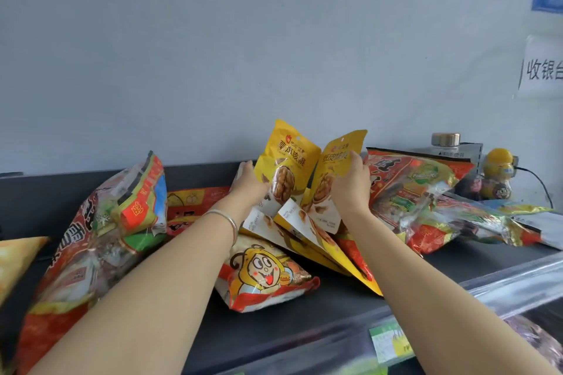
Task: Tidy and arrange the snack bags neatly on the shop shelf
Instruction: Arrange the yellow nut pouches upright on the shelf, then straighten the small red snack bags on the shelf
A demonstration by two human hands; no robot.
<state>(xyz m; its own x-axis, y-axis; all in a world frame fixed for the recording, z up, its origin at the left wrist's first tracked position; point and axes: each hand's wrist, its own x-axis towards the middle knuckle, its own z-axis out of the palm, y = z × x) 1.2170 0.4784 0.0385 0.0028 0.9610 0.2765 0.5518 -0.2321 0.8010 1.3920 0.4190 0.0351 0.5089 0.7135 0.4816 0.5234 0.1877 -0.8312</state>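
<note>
A person's two bare arms reach over a dark shop shelf (320, 323) set against a grey wall. The left grip (248, 181) holds the edge of an upright yellow walnut bag (281, 161). The right grip (350, 184) pinches a second yellow bag (336, 158), and the two bags touch between the grips. Just below the grips, more yellow bags (304, 234) lie fanned over a cartoon-face bag (265, 274). Left of the left grip leans a large red bag (73, 253); right of the right grip lie crumpled red bags (408, 189). A silver bangle (227, 219) circles the left wrist
</note>
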